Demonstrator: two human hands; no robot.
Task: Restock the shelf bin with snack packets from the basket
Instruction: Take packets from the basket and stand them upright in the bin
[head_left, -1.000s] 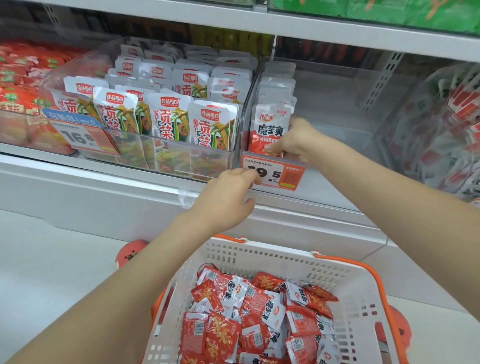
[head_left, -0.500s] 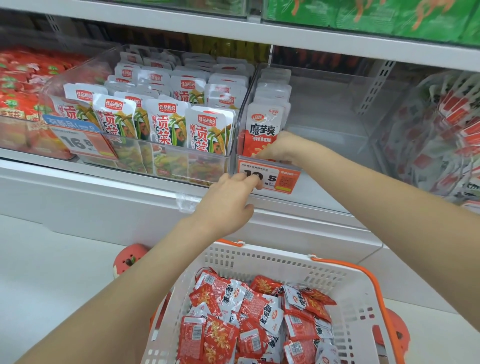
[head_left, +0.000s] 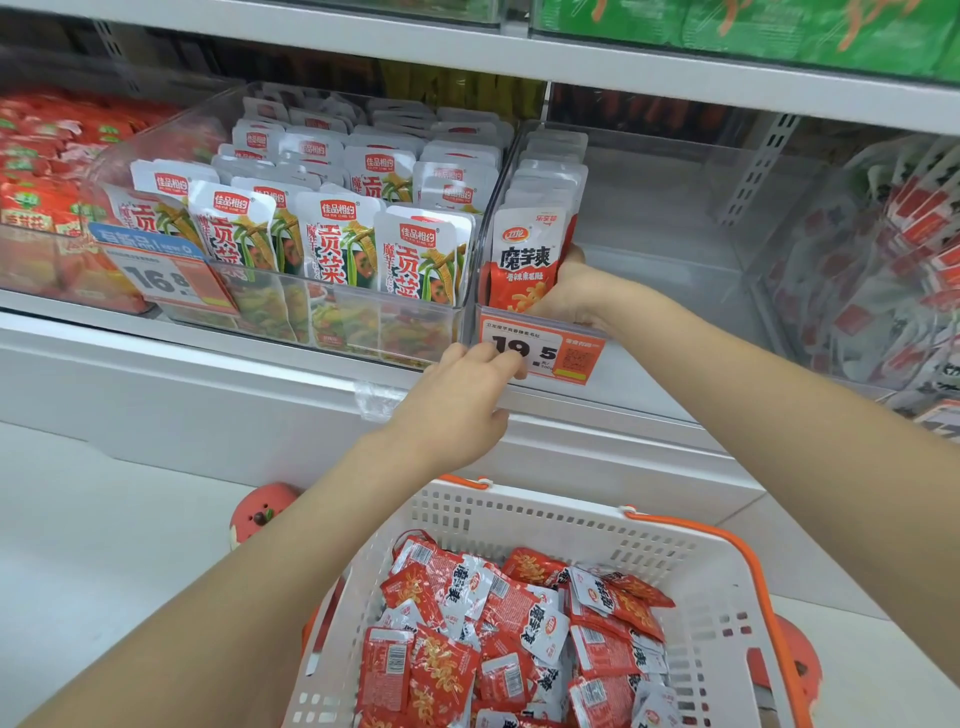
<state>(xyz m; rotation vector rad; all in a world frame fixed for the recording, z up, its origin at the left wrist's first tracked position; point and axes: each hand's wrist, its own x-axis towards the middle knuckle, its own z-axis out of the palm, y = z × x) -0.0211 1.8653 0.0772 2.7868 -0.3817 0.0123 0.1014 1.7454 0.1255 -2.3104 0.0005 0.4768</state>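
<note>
We're early: one packet row (head_left: 530, 260) in the shelf bin (head_left: 675, 218), right hand (head_left: 569, 291) gripping its front, left hand (head_left: 467, 395) fingers curled on the bin's front edge, basket (head_left: 717, 597) mostly full.

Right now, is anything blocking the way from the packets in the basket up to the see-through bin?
Nothing visible does. The basket is open-topped, and the clear bin is open above, mostly bare right of its packet row. Only the person's own arms cross between.

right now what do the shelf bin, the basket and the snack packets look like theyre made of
The shelf bin looks like clear hard plastic: the shelf and the packets show through its walls. The basket looks like white moulded plastic, matte, with slotted walls and an orange handle. The snack packets look like glossy printed film, probably plastic or foil laminate, crinkled and shiny.
</note>
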